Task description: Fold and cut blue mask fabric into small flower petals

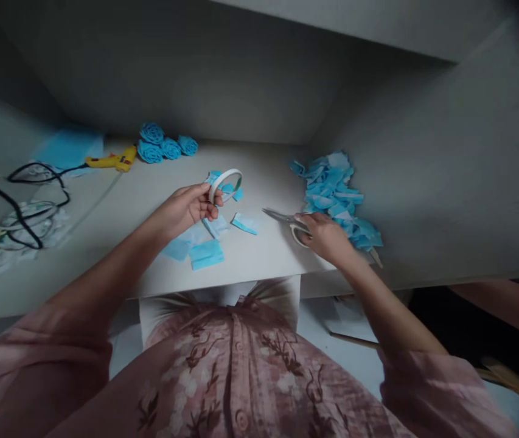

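Observation:
My left hand (186,207) is closed round a white ring-shaped band (225,181), held just above the pale desk (117,207). Small blue cut pieces (204,243) lie on the desk under and beside that hand. My right hand (327,236) grips the handles of a pair of scissors (286,220) that rest on the desk, blades pointing left toward the blue pieces. Right behind this hand sits a heap of blue scraps (336,194).
Three blue rolled roses (165,145) and a yellow glue gun (113,161) lie at the back left. A black cord (35,194) loops over clear wrapping (22,231) at the far left. Grey walls enclose the desk at back and right.

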`<state>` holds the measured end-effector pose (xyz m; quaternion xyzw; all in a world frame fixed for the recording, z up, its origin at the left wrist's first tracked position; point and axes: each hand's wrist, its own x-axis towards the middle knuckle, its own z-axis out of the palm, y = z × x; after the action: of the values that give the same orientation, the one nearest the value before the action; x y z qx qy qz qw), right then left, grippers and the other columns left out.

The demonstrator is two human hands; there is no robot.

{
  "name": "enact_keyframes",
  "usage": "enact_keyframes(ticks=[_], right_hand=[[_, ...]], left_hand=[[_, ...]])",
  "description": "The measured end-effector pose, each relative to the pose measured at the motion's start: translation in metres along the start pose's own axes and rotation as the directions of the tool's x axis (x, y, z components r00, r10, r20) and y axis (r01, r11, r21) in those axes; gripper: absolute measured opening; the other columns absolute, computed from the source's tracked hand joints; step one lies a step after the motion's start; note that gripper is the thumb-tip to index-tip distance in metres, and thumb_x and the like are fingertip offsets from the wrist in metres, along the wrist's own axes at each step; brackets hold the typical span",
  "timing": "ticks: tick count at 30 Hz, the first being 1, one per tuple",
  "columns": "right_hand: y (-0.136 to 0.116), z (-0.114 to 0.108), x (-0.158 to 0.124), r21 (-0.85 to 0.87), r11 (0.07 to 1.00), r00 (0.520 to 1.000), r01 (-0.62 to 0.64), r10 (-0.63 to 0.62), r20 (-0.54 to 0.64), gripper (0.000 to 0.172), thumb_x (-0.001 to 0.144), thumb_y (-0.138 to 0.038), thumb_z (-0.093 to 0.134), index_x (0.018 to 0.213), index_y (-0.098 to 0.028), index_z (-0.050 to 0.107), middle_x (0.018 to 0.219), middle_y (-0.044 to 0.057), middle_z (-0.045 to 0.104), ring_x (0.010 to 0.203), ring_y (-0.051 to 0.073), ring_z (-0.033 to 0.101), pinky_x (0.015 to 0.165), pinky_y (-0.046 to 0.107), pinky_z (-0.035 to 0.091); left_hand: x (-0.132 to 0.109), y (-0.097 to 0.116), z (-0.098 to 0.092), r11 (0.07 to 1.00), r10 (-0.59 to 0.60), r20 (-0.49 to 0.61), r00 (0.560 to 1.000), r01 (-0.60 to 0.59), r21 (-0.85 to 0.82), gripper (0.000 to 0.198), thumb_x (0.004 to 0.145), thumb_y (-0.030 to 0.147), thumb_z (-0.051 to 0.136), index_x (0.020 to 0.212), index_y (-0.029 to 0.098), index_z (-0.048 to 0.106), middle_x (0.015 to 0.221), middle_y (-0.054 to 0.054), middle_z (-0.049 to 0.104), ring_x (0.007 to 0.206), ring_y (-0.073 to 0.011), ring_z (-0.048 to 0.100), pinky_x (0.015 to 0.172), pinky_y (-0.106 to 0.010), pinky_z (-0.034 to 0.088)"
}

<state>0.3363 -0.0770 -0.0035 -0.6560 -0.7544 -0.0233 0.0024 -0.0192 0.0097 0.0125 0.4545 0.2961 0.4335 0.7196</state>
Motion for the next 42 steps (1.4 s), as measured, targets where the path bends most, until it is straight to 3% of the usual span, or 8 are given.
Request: enact_keyframes(ticks=[4, 7, 10, 13, 20, 30, 35, 42], right_hand=[[0.003, -0.015, 0.0, 0.509, 0.861, 0.983, -0.003, 0.095, -0.155, 0.061, 0.085, -0.03, 0.076, 0.144, -0.015, 0.068, 0.118, 0.015, 0.078, 0.105, 0.031, 0.074, 0.099, 0.048, 0.061], [-0.016, -0.025, -0.002, 0.881, 0.473, 0.99, -0.01, 0.129, -0.058, 0.072, 0.07, -0.052, 0.092, 0.132, -0.022, 0.072, 0.099, 0.005, 0.075, 0.091, 0.024, 0.072, 0.09, 0.044, 0.064], [-0.043, -0.031, -0.005, 0.995, 0.095, 0.999, -0.04, 0.039, 0.037, 0.08, 0.063, -0.063, 0.097, 0.129, -0.024, 0.072, 0.096, 0.003, 0.073, 0.09, 0.021, 0.071, 0.092, 0.044, 0.065], [-0.065, -0.032, -0.006, 0.999, -0.045, 0.998, -0.025, -0.063, 0.022, 0.081, 0.067, -0.069, 0.093, 0.129, -0.022, 0.072, 0.09, 0.002, 0.071, 0.081, 0.017, 0.068, 0.087, 0.039, 0.064], [-0.086, -0.02, 0.005, 0.982, -0.175, 0.96, -0.072, -0.279, 0.021, 0.075, 0.077, -0.07, 0.087, 0.129, -0.019, 0.072, 0.084, 0.0, 0.064, 0.074, 0.015, 0.063, 0.081, 0.035, 0.06], [-0.098, -0.015, 0.02, 0.982, -0.097, 0.831, -0.162, -0.55, 0.083, 0.07, 0.085, -0.067, 0.082, 0.131, -0.016, 0.072, 0.097, 0.006, 0.069, 0.088, 0.018, 0.068, 0.083, 0.033, 0.057], [-0.104, -0.01, 0.032, 0.973, -0.053, 0.82, -0.223, -0.55, 0.158, 0.074, 0.084, -0.071, 0.08, 0.131, -0.015, 0.073, 0.095, 0.004, 0.069, 0.083, 0.014, 0.068, 0.081, 0.031, 0.06], [-0.114, -0.006, 0.049, 0.957, -0.134, 0.8, -0.256, -0.586, 0.132, 0.066, 0.082, -0.07, 0.083, 0.122, -0.018, 0.076, 0.096, 0.002, 0.07, 0.083, 0.012, 0.073, 0.083, 0.026, 0.063]], left_hand=[[-0.013, -0.001, -0.001, 0.997, 0.062, -0.017, 0.998, -0.063, -0.035, 0.023, 0.081, 0.015, 0.078, 0.102, 0.008, 0.079, 0.096, -0.012, 0.08, 0.072, -0.0174, 0.074, 0.07, -0.03, 0.06], [-0.019, -0.002, 0.0, 0.995, 0.101, -0.054, 0.993, -0.102, -0.017, 0.021, 0.081, 0.015, 0.082, 0.102, 0.01, 0.08, 0.095, -0.009, 0.08, 0.07, -0.014, 0.072, 0.07, -0.028, 0.059], [-0.02, -0.001, -0.001, 0.993, 0.117, -0.064, 0.991, -0.117, 0.019, 0.021, 0.082, 0.024, 0.087, 0.097, 0.009, 0.081, 0.092, -0.009, 0.079, 0.066, -0.0124, 0.07, 0.065, -0.026, 0.056], [-0.018, 0.001, -0.003, 0.994, 0.108, -0.065, 0.992, -0.105, 0.042, 0.026, 0.082, 0.029, 0.089, 0.096, 0.009, 0.08, 0.088, -0.008, 0.077, 0.063, -0.0124, 0.069, 0.061, -0.026, 0.054], [-0.01, 0.005, -0.008, 0.996, 0.073, -0.033, 0.997, -0.071, 0.057, 0.035, 0.082, 0.039, 0.091, 0.095, 0.01, 0.079, 0.086, -0.008, 0.076, 0.059, -0.0113, 0.066, 0.057, -0.025, 0.051], [-0.006, -0.005, -0.016, 0.999, 0.029, 0.01, 1.0, -0.029, 0.026, 0.052, 0.082, 0.057, 0.089, 0.099, 0.009, 0.077, 0.093, -0.013, 0.08, 0.069, -0.016, 0.072, 0.067, -0.029, 0.058], [-0.008, -0.011, -0.016, 0.999, 0.044, 0.027, 0.999, -0.044, 0.002, 0.058, 0.075, 0.061, 0.093, 0.097, 0.01, 0.078, 0.088, -0.01, 0.079, 0.07, -0.0167, 0.073, 0.068, -0.029, 0.058], [-0.013, -0.013, -0.013, 0.995, 0.031, 0.077, 0.997, -0.038, 0.09, 0.055, 0.072, 0.06, 0.095, 0.095, 0.012, 0.079, 0.082, -0.008, 0.079, 0.074, -0.0193, 0.076, 0.075, -0.033, 0.06]])
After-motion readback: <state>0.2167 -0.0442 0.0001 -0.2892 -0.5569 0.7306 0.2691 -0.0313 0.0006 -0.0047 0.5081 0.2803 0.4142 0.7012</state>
